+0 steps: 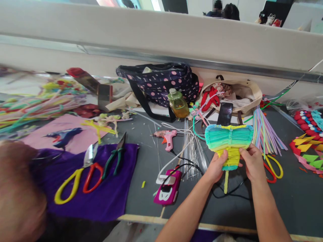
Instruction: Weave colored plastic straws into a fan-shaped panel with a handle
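Between both hands I hold a fan-shaped pipe-cleaner piece [229, 137], banded blue, teal, green and yellow, with a yellow stem hanging down. My left hand [217, 165] pinches its lower left side, thumb across the yellow part. At the right edge, the fingers of my right hand [251, 160] close on the yellow section. Just behind the piece, a black phone [225, 112] leans by a cream bag [253, 95]. A bundle of pastel pipe cleaners [267, 131] and yellow-and-red scissors [275, 166] are beside my right hand.
Left of my hands lie a pink glue gun [168, 137], thin clear strips [193, 151] and a magenta power strip [169, 191]. Scissors [75, 181] and green-handled pliers [116, 154] rest on purple cloth [113, 201]. Another person's blurred arm [20, 191] enters left.
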`<state>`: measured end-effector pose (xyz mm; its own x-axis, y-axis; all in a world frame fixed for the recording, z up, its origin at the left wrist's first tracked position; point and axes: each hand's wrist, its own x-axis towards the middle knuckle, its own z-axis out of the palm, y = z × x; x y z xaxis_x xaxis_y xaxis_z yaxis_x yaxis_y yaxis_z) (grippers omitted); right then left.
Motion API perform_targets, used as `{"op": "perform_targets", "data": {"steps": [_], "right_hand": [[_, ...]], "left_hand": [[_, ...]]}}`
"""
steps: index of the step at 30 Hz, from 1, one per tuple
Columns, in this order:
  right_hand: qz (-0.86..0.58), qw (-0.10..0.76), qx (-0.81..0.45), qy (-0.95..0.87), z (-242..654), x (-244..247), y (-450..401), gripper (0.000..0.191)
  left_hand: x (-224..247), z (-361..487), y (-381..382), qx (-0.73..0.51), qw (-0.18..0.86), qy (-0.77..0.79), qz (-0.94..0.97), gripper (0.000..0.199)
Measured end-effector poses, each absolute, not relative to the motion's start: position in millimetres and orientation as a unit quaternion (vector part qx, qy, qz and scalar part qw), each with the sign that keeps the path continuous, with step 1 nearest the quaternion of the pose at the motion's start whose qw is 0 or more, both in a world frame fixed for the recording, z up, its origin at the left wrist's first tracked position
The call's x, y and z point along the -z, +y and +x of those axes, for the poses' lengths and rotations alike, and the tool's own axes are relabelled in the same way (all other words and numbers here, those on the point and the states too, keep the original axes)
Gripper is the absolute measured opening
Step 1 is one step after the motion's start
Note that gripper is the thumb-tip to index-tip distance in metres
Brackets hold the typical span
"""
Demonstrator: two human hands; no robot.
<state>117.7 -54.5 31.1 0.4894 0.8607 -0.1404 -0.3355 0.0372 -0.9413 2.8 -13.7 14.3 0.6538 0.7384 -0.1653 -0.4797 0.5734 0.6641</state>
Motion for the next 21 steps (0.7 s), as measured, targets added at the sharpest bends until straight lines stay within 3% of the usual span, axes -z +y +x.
{"op": "perform_targets", "data": {"steps": [9,12,17,21], "right_hand": [[-0.527,0.671,-0.462,-0.240,115,-35,-52,0.023],[-0.533,0.667,-0.451,-0.260,116,-34,-49,0.026],[-0.594,0.676,-0.323,-0.295,125,-21,-52,0.036],[-0.644,0.610,-0.269,-0.375,121,-15,-63,0.024]], "left_hand": [[-8,3,-13,-0.348,0.865,0.199,0.300,0.060],[-5,2,-9,-0.340,0.876,0.184,0.289,0.067],[-11,0,0,-0.383,0.882,0.138,0.236,0.077],[-15,-2,4,-0.432,0.866,0.140,0.209,0.087]]}}
